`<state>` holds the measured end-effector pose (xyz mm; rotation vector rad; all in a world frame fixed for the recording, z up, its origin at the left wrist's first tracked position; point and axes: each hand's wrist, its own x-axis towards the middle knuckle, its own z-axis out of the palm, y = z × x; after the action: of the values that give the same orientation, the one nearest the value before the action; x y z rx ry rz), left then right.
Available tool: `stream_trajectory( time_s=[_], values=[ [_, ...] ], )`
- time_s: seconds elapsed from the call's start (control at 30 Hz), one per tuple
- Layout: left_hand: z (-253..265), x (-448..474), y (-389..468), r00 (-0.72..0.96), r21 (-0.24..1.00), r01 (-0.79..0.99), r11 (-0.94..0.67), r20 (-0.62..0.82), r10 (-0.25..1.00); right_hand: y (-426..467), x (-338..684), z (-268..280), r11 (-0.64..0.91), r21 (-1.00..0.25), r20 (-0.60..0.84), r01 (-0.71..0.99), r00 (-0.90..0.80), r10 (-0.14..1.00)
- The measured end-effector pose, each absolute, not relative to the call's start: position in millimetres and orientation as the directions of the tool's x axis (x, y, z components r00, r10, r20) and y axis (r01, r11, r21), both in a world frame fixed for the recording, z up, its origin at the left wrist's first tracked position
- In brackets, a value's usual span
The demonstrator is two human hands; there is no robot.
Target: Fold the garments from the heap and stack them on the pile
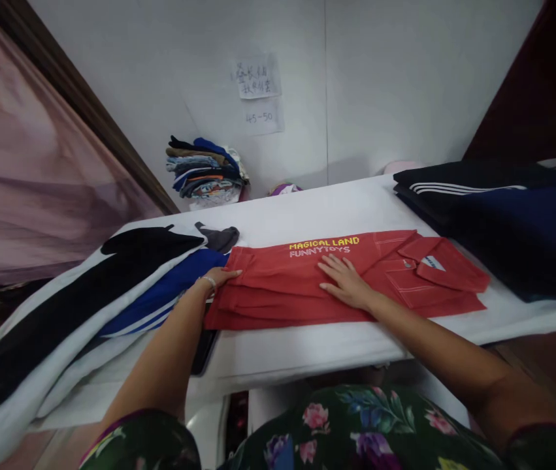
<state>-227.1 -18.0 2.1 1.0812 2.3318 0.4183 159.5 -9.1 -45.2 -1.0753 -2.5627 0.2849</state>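
A red collared shirt (278, 287) lies folded lengthwise on the white table, its collar toward the right. Yellow and white lettering reads "MAGICAL LAND FUNNYTOYS" along its far side. My left hand (219, 277) grips the shirt's left end, thumb on top and the other fingers mostly hidden. Flat on the middle of the cloth, just below the lettering, rests my right hand (347, 282) with its fingers spread. Beside my left hand are a blue garment with white stripes (160, 294) and a black and white garment (72, 307).
Dark folded clothes (498, 228) are piled at the table's right end. Beyond the far edge stands a stack of folded clothes (204, 166). A dark flat object (204, 352) lies by the near edge. Paper notes (259, 77) hang on the wall; a pink curtain (37, 143) is at left.
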Motion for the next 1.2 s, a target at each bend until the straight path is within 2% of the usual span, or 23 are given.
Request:
stream_trajectory(
  time_s=[0.1,0.17,0.23,0.3,0.4,0.47,0.7,0.9,1.1,1.2],
  values=[
    [5,-229,-24,-0.537,0.398,0.697,0.596,-0.261,0.802,-20,167,-47,0.737,-0.351,0.387,0.578,-0.627,0.676],
    [9,-224,-32,-0.491,0.301,0.812,0.501,-0.112,0.864,-29,170,-51,0.768,-0.347,0.416,0.538,-0.646,0.640],
    [13,-214,-40,-0.357,0.200,0.920,0.338,0.069,0.932,-36,171,-52,0.776,-0.324,0.395,0.542,-0.667,0.631],
    [13,-202,-47,-0.128,0.121,0.987,0.108,0.173,0.977,-40,169,-51,0.768,-0.282,0.354,0.574,-0.682,0.640],
    [6,-188,-52,0.239,0.083,0.966,-0.246,0.084,0.967,-40,165,-45,0.769,-0.191,0.285,0.610,-0.716,0.638],
    [0,-182,-54,0.343,0.050,0.938,-0.343,0.008,0.939,-37,162,-42,0.777,-0.139,0.251,0.613,-0.738,0.627],
    [-4,-177,-56,0.276,-0.126,0.954,-0.272,0.017,0.961,-34,163,-41,0.790,-0.191,0.285,0.582,-0.737,0.613],
    [-10,-177,-54,0.277,-0.234,0.934,-0.268,0.004,0.961,-35,162,-39,0.791,-0.172,0.227,0.588,-0.757,0.612],
    [-12,-177,-53,0.265,-0.247,0.935,-0.256,0.006,0.964,-35,158,-33,0.786,-0.139,0.159,0.603,-0.770,0.618],
    [-6,-178,-54,0.226,-0.157,0.962,-0.223,-0.003,0.974,-36,158,-33,0.783,-0.141,0.147,0.606,-0.769,0.622]
  ],
)
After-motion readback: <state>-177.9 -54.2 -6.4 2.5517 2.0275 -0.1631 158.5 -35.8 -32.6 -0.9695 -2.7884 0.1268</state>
